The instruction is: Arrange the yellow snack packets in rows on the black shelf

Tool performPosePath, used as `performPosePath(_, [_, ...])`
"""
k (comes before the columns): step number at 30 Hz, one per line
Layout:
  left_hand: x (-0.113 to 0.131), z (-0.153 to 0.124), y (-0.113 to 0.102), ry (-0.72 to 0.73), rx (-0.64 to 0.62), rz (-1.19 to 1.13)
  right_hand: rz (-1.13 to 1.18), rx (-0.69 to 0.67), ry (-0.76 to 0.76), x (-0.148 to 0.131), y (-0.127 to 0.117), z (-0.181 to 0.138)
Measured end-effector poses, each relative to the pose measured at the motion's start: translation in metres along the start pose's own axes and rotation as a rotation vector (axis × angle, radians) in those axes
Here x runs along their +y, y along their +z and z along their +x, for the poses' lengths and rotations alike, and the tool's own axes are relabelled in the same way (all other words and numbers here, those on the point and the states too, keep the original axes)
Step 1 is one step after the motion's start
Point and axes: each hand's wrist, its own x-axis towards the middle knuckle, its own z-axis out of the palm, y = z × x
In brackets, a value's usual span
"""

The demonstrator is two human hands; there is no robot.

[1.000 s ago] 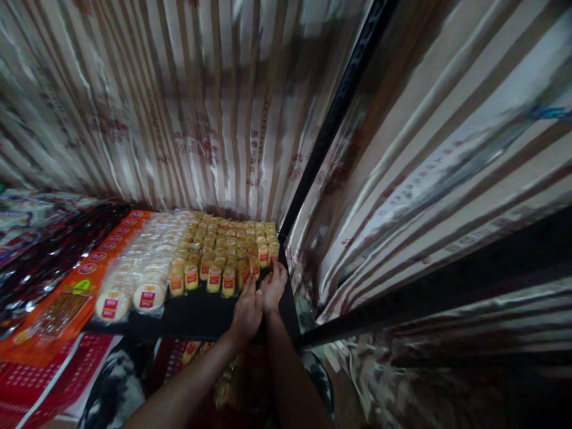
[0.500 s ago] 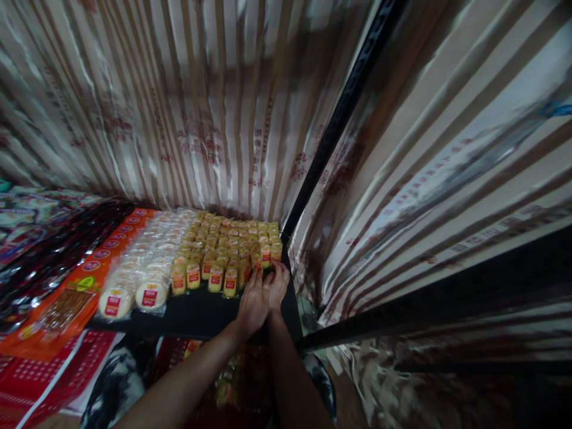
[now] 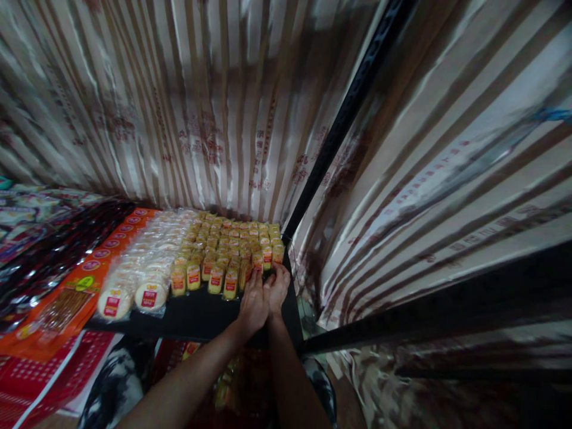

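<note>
Several small yellow snack packs with red labels stand in close rows at the right end of a black shelf. My left hand is at the front right of these rows, fingers together and fingertips against a front pack. Beside it, touching at the thumb side, my right hand has its fingers bent around the front of the corner pack. Both wrists are close together. The undersides of the fingers, and part of what they grip, are hidden.
Left of the yellow packs lie two rows of round white packs, an orange snack bag and dark shiny packages. A black upright post stands at the corner before striped curtains. Red baskets sit below.
Almost nothing differs. Both hands stay at the front right packs, with the right fingers shifted very slightly; the view has tilted a little.
</note>
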Motion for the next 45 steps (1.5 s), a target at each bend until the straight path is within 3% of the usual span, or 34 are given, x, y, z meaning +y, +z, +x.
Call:
performPosePath(6, [-0.002,-0.002,0.002,0.019,0.023,-0.054,0.04,0.016,-0.024,0.002,0.0,-0.001])
performPosePath(10, [0.002,-0.01,-0.009,0.049,0.014,-0.033,0.115,0.032,-0.081,-0.007,-0.005,-0.002])
performPosePath(15, [-0.01,-0.03,-0.024,0.093,0.076,0.069,0.161,-0.083,-0.177,-0.025,-0.012,-0.006])
performPosePath(20, [-0.029,-0.059,-0.023,0.12,0.126,0.165,0.114,-0.256,-0.136,-0.035,-0.015,-0.024])
performPosePath(26, [-0.035,-0.071,-0.04,0.222,0.218,0.321,-0.041,-0.299,-0.159,-0.039,-0.01,-0.046])
performPosePath(31, [-0.046,-0.064,-0.055,0.319,0.231,0.452,-0.05,-0.268,-0.138,-0.04,-0.001,-0.048])
performPosePath(37, [-0.053,-0.058,-0.057,0.416,0.172,0.556,0.029,-0.289,-0.147,-0.038,-0.002,-0.042])
performPosePath(42, [-0.051,-0.053,-0.051,0.409,0.17,0.574,-0.018,-0.071,-0.088,-0.035,-0.011,-0.024])
performPosePath(45, [-0.047,-0.045,-0.046,0.41,0.192,0.565,-0.023,-0.109,-0.044,-0.028,-0.01,-0.016])
